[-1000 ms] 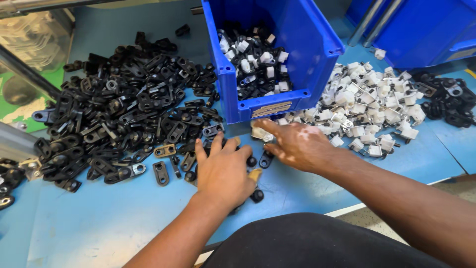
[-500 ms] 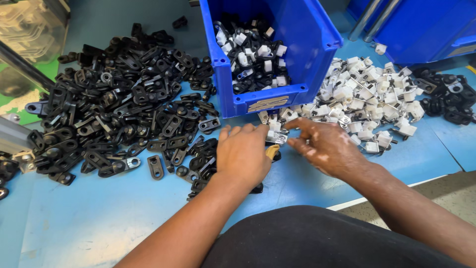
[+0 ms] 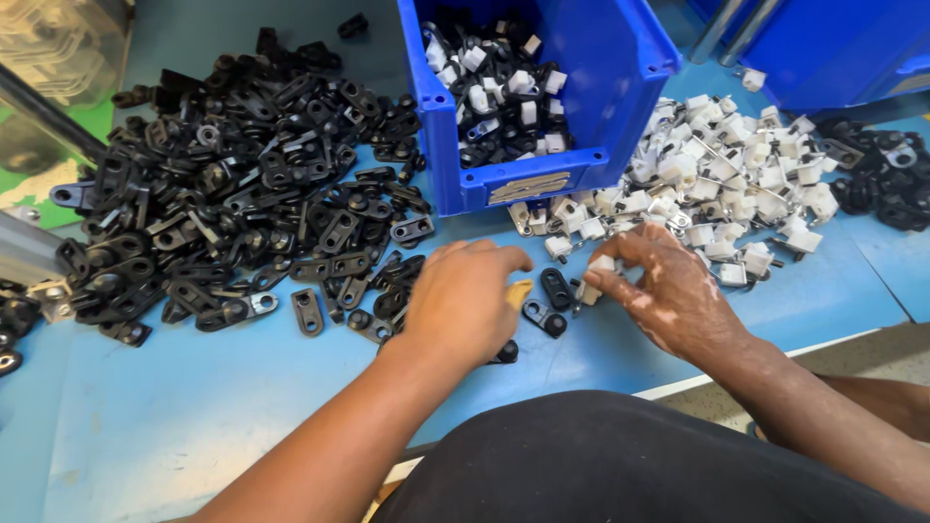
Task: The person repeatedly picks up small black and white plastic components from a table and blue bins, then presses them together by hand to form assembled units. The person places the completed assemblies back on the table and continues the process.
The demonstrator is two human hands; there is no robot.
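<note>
White clip [image 3: 593, 283]: pinched in the fingertips of the right hand [image 3: 668, 295], just above the blue table [image 3: 194, 426], in front of the blue bin [image 3: 542, 97]. Right hand grasping; thumb and forefinger closed on the clip.

Left hand [image 3: 465, 300]: palm down, fingers curled over the table. Whether it grips anything, cannot tell. A tan piece [image 3: 518, 291] shows at its fingertips.

Two black links [image 3: 549, 302] lie between the hands, loose on the table.

Black pile [image 3: 223, 213] to the left. White pile [image 3: 717, 194] to the right, near the right hand. Bin holds mixed black and white parts.
</note>
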